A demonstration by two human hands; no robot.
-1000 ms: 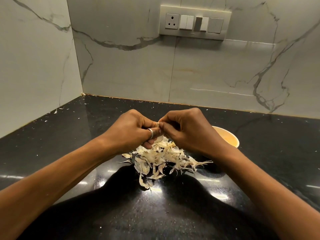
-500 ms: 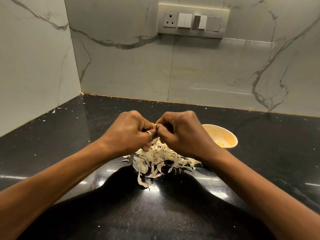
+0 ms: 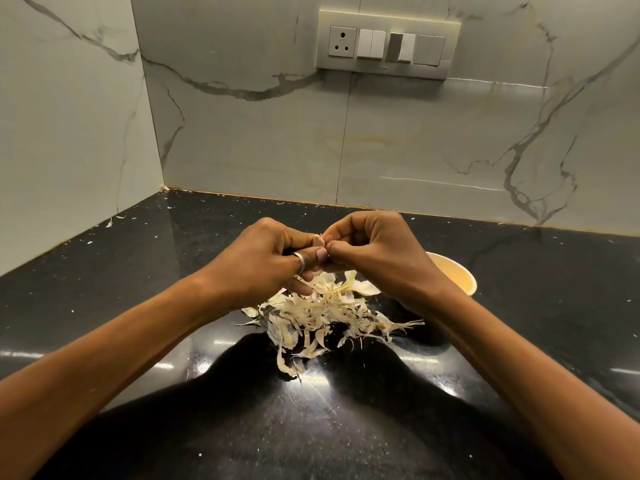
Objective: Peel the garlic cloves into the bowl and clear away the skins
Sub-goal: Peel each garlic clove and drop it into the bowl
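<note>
**Both hands on one garlic clove above the pile of skins**

In the middle of the frame, the left hand (image 3: 266, 261) and right hand (image 3: 377, 254) meet fingertip to fingertip over the black countertop (image 3: 138, 271). The left hand's fingers are curled, and its thumb and forefinger pinch a garlic clove (image 3: 318, 241) whose pale tip shows between the two hands. A silver ring (image 3: 300, 260) sits on the left thumb. The right hand is curled too, with thumb and forefinger closed on the clove's right side; whether they grip skin or flesh cannot be told.

Directly below the hands lies a loose heap of garlic skins (image 3: 322, 313), spreading toward the lower centre. A yellow bowl (image 3: 453, 275) stands just right of the heap, partly hidden behind the right wrist. A switch panel (image 3: 388, 45) is mounted on the marble wall (image 3: 242, 133) at the upper centre.
</note>
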